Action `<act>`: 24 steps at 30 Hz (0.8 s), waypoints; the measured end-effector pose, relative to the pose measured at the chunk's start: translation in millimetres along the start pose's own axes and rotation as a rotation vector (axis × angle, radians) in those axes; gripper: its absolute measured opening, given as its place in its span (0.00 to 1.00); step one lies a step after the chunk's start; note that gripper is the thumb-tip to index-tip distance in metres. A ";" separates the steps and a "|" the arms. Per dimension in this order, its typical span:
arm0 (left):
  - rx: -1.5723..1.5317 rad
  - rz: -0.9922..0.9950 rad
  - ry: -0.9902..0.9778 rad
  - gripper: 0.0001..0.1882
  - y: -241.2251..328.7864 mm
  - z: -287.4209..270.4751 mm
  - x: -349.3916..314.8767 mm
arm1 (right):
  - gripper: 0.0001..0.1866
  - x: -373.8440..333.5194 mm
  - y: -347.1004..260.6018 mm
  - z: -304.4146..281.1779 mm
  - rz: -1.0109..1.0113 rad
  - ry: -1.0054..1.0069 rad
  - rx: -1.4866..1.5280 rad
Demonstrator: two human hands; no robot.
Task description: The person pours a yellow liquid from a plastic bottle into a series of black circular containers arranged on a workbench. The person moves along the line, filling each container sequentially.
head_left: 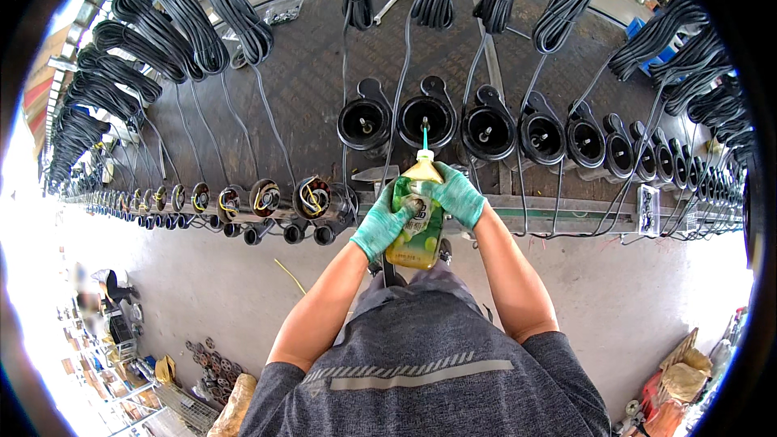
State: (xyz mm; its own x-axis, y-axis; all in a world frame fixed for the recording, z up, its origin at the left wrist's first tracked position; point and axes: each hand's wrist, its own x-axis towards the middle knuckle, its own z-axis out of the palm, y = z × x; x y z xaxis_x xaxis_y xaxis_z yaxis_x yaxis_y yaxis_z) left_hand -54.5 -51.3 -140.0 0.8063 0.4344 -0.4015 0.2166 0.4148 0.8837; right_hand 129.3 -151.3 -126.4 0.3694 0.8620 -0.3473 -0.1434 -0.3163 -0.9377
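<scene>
Between my gloved hands is a plastic bottle (417, 235) with a green label, yellowish liquid inside and a thin green nozzle (425, 137) on its cap. My left hand (384, 222) wraps the bottle's left side, and my right hand (456, 196) grips it near the shoulder on the right. The nozzle's tip points away from me into a round black pump housing (438, 95), at the metal shaft in its middle. A similar black housing (363, 131) stands just left of it, and another housing (489, 146) just right. Whether liquid flows cannot be seen.
Coiled black cables (554, 12) hang along the bench's far side, their leads running down to the housings. Motor bodies with yellow wires (312, 197) line the left front edge. A wrench (389, 7) lies on the dark bench top (299, 65). Metal parts (214, 368) are piled on the floor.
</scene>
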 end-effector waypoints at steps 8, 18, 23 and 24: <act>0.140 0.084 -0.077 0.44 -3.9 24.8 8.2 | 0.36 -31.2 21.2 -17.1 -0.109 0.101 0.075; 0.120 0.009 -0.159 0.35 -20.3 74.9 30.5 | 0.30 -66.8 18.3 -61.0 0.004 0.183 0.330; 0.061 -0.023 -0.152 0.27 2.4 89.7 24.1 | 0.27 -69.3 3.9 -71.3 0.049 0.184 0.230; 0.054 -0.029 -0.152 0.26 3.8 90.6 23.3 | 0.28 -69.0 2.1 -71.4 0.052 0.174 0.231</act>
State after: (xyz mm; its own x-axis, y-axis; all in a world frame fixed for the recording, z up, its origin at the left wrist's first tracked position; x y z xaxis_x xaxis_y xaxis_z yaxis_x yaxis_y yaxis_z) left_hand 15.0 -112.1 -124.2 0.8724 0.2953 -0.3895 0.2666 0.3804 0.8856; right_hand 169.0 -239.7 -104.9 0.5051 0.7595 -0.4099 -0.3646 -0.2426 -0.8990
